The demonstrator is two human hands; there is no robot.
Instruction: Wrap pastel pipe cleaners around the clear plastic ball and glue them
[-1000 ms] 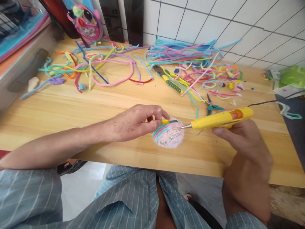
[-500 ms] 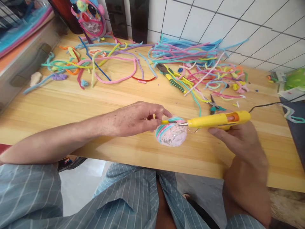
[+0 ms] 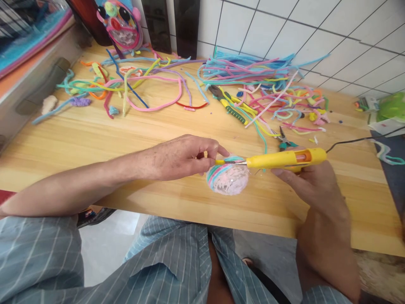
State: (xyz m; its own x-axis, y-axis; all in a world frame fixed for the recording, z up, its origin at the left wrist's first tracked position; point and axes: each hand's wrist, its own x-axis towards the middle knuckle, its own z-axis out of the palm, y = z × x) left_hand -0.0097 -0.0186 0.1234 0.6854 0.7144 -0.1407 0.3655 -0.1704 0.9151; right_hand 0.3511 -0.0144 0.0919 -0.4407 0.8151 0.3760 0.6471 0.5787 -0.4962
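Between the thumb and bent fingers of my left hand (image 3: 190, 157) is a short yellow piece (image 3: 219, 162) with a dark, narrow end; its exact kind is unclear. Its dark end meets the metal nozzle of a yellow hot glue gun (image 3: 278, 160), or lies right by it. My right hand (image 3: 316, 185) grips the gun from the right, fingers mostly hidden behind it. Under both lies a round form (image 3: 230, 180), striped pink, blue and teal at its upper left and whitish and see-through below. My left index finger reaches over its top edge.
Loose pipe cleaners (image 3: 152, 80) and a blue-pink bundle (image 3: 247, 69) lie along the back. Yellow-green pliers (image 3: 232, 110) and small teal-handled pliers (image 3: 284, 141) are nearer. The gun's black cord (image 3: 363, 138) runs right. A plastic box (image 3: 41, 84) stands left, a decorated fish-like figure (image 3: 122, 25) behind.
My right hand has shifted the glue gun slightly left, bringing its nozzle to the dark end of the yellow piece. My left hand has stayed almost still.
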